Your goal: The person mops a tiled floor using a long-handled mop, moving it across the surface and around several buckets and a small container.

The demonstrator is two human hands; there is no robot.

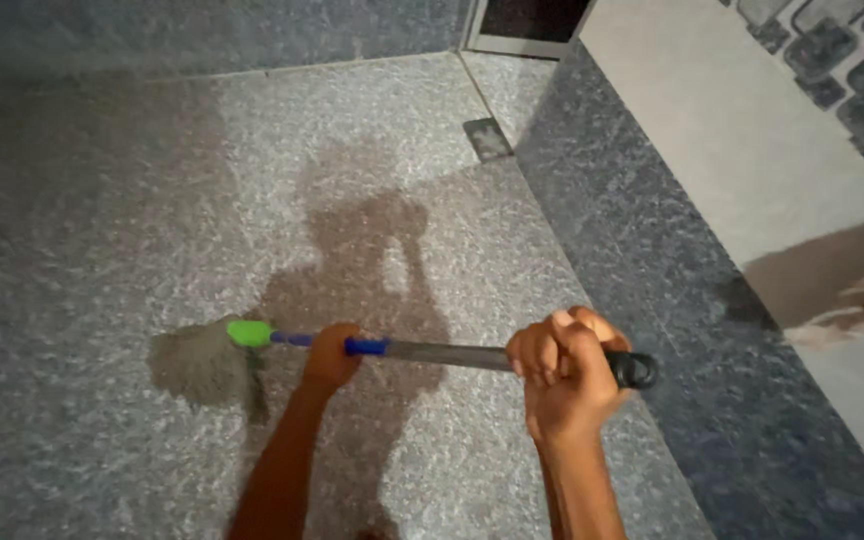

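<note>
I hold a long-handled mop or broom with both hands. My left hand (pixel 330 357) grips the blue part of the shaft, close to the green socket (pixel 249 332). My right hand (pixel 562 368) is closed around the metal handle (pixel 447 353) near its black end loop (pixel 637 371). The grey head (pixel 204 365) rests on the speckled floor (pixel 132 220), pointing left.
A dark speckled skirting (pixel 642 260) and a pale wall (pixel 742 150) run along the right. A small floor drain (pixel 487 138) sits near the far corner, below a doorway (pixel 527 25). My shadow falls across the floor ahead.
</note>
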